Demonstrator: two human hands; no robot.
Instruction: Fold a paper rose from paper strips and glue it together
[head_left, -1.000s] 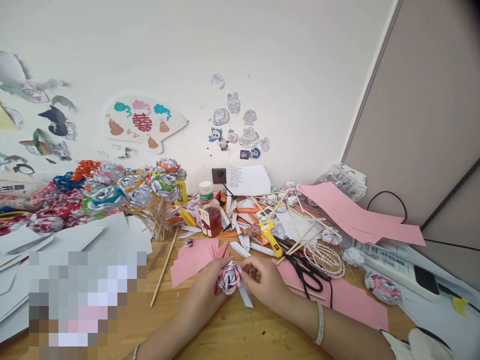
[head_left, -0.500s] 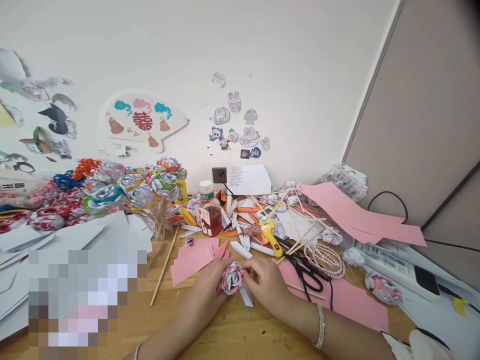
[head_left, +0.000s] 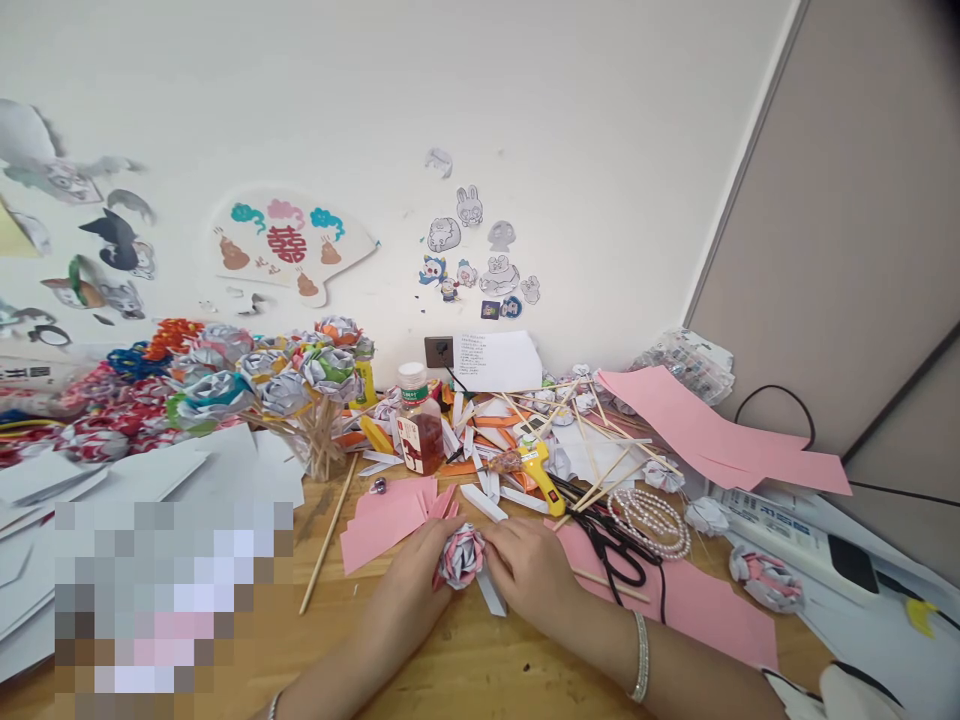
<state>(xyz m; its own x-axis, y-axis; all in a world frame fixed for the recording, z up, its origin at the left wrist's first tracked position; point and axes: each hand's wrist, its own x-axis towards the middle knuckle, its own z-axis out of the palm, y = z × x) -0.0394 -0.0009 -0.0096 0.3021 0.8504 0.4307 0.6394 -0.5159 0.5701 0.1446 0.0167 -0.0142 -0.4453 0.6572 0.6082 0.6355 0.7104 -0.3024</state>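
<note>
A pink and white paper flower (head_left: 461, 557) is held just above the wooden table (head_left: 450, 665), its folded petals facing up. My left hand (head_left: 415, 568) is closed around its left side. On the other side, the fingers of my right hand (head_left: 527, 572) are curled against the petals; their tips are partly hidden. A white paper strip (head_left: 492, 592) lies below the flower, beside my right hand. Beyond my left hand are pink paper pieces (head_left: 390, 520).
Behind my hands stand a bottle of reddish liquid (head_left: 421, 440) and a yellow glue gun (head_left: 541, 478). Black scissors (head_left: 619, 560), a bead string (head_left: 652, 525) and wooden sticks lie to the right. Paper flowers on sticks (head_left: 281, 380) stand at the left, near white sheets (head_left: 172, 460).
My right hand's fingers have shifted from a raised pinch beside the flower to lie closer against its petals. My left hand keeps its hold in about the same place.
</note>
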